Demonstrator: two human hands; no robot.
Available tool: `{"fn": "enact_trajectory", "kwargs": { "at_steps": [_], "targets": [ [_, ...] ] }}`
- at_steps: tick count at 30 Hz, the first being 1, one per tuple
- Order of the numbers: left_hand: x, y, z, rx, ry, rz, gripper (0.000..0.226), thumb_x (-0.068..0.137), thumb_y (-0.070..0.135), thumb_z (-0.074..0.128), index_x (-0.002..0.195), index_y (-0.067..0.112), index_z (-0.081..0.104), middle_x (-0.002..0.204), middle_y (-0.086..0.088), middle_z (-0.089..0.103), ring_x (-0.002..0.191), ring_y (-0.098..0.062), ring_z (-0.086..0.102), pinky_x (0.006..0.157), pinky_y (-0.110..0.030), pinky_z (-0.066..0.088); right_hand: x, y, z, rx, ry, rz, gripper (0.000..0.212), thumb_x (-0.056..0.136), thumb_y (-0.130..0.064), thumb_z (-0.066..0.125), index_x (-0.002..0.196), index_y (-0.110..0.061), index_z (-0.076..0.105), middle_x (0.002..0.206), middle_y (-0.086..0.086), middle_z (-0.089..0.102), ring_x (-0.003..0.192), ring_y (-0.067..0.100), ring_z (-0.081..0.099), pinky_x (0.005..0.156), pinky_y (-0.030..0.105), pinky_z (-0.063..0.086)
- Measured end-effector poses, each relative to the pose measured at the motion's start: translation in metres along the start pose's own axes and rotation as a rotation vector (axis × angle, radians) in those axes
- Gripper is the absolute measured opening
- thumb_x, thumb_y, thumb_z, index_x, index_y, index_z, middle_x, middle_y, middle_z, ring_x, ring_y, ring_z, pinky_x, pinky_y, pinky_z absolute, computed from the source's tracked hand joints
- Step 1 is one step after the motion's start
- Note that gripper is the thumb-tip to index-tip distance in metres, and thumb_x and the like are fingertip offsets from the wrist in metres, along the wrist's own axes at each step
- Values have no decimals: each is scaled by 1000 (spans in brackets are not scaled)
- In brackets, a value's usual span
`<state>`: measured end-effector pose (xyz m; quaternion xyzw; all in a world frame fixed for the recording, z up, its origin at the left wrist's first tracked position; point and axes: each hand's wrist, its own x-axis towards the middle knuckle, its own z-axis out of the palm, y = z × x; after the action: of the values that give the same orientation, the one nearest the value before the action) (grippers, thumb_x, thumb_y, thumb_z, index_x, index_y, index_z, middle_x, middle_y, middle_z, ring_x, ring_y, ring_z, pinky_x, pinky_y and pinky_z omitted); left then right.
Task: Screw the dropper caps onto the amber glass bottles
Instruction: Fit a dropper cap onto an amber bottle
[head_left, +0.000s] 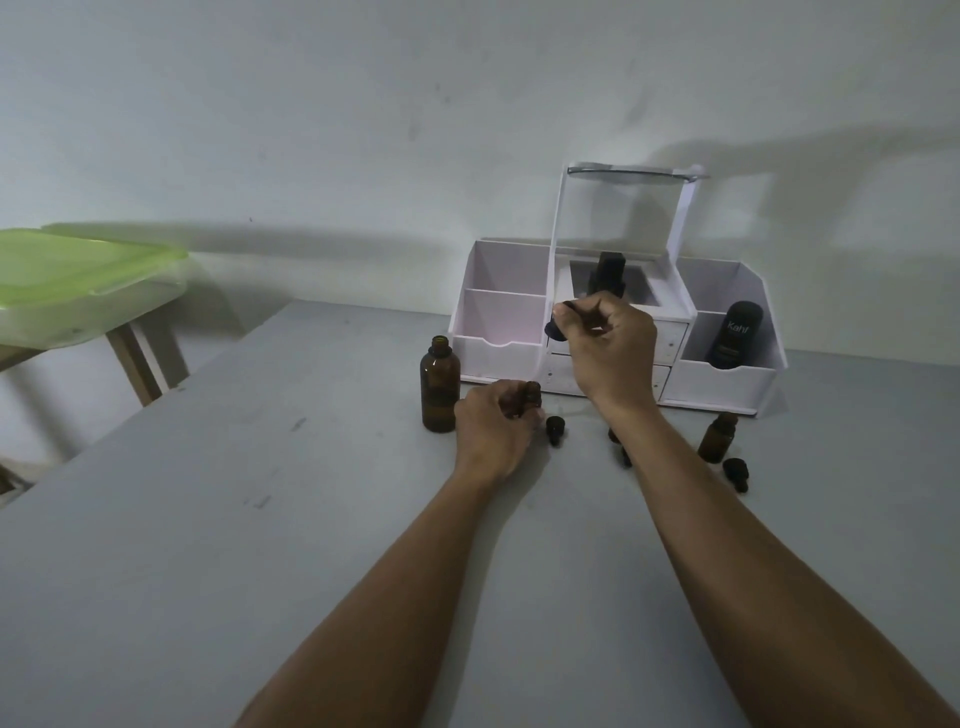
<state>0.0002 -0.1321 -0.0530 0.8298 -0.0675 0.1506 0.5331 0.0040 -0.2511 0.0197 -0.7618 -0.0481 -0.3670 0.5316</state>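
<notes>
My left hand is closed around a small amber bottle standing on the grey table, its open neck showing above my fingers. My right hand hovers above it, pinching a black dropper cap whose glass tube is mostly hidden by my hand. A tall amber bottle stands uncapped just left of my left hand. Another small amber bottle stands at the right with a loose cap lying beside it. A second loose cap lies by my left fingers. A dark piece shows under my right wrist.
A white organiser with drawers and a tilted mirror stands against the wall behind my hands, holding a dark bottle and a black tube. At far left, a green-lidded plastic box rests on a wooden stand beyond the table's edge.
</notes>
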Motion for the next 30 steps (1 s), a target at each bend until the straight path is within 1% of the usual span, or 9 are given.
{"fn": "enact_trajectory", "kwargs": {
  "at_steps": [4, 9, 11, 14, 17, 20, 24, 27, 30],
  "targets": [
    [2, -1, 0, 6, 0, -3, 34, 84, 16, 75, 117, 12, 71, 110, -1, 73, 91, -8, 65, 88, -15, 45, 0, -1, 0, 3, 10, 2, 9, 89, -9, 72, 81, -5, 73, 68, -15, 65, 60, -14, 61, 60, 2, 43],
    [2, -4, 1, -1, -1, -2, 34, 84, 15, 75, 117, 12, 71, 110, -1, 73, 94, -11, 68, 91, -17, 47, -1, -2, 0, -13, 11, 9, 10, 89, -10, 73, 80, -6, 73, 68, -14, 67, 60, -12, 62, 61, 4, 45],
    [2, -4, 1, -3, 1, 0, 33, 84, 15, 75, 116, 11, 71, 109, -1, 73, 93, -10, 68, 92, -17, 48, -1, -4, 0, -7, 1, 13, 10, 88, -12, 73, 81, -5, 74, 68, -10, 70, 61, -8, 65, 62, 5, 46],
    [3, -5, 2, -3, -5, -10, 32, 84, 14, 75, 116, 12, 71, 108, 0, 73, 91, -7, 66, 87, -12, 44, -4, -8, 1, -11, -18, 11, 11, 88, -18, 74, 85, -8, 77, 71, -4, 75, 65, -3, 70, 66, 6, 48],
    [2, -7, 1, -34, -17, -41, 45, 80, 17, 77, 123, 13, 67, 114, 3, 70, 96, -10, 66, 84, -12, 45, -5, -14, 0, -1, 0, -5, 12, 88, -22, 75, 88, -10, 77, 73, -5, 75, 68, 0, 71, 68, 8, 51],
    [-5, -6, -5, -89, -8, -78, 56, 77, 21, 81, 130, 17, 62, 118, 5, 67, 99, -8, 63, 87, -16, 48, -4, -23, -2, 28, 31, -23, 10, 88, -21, 74, 88, -12, 77, 72, -9, 73, 69, -1, 70, 65, 10, 51],
    [-19, -7, -26, -105, -18, -106, 47, 77, 24, 82, 121, 17, 66, 112, 8, 66, 102, -8, 63, 88, -18, 48, 0, -40, -6, 74, 77, -86, 4, 89, -21, 73, 89, -17, 74, 74, -13, 72, 71, 5, 71, 72, 17, 56],
    [-32, -16, -49, -65, -27, -135, 37, 78, 30, 81, 113, 24, 70, 113, 10, 68, 99, -5, 65, 88, -22, 52, 3, -52, -5, 163, 101, -106, 11, 90, -22, 73, 94, -13, 75, 80, -7, 75, 76, 10, 74, 78, 30, 61],
    [-38, -26, -76, -11, 73, -149, 30, 78, 32, 81, 106, 25, 72, 102, 13, 69, 93, -3, 65, 86, -26, 55, 5, -63, 0, 228, 116, -117, 11, 90, -22, 73, 97, -13, 74, 83, -5, 76, 78, 10, 75, 78, 37, 63]
  ]
}}
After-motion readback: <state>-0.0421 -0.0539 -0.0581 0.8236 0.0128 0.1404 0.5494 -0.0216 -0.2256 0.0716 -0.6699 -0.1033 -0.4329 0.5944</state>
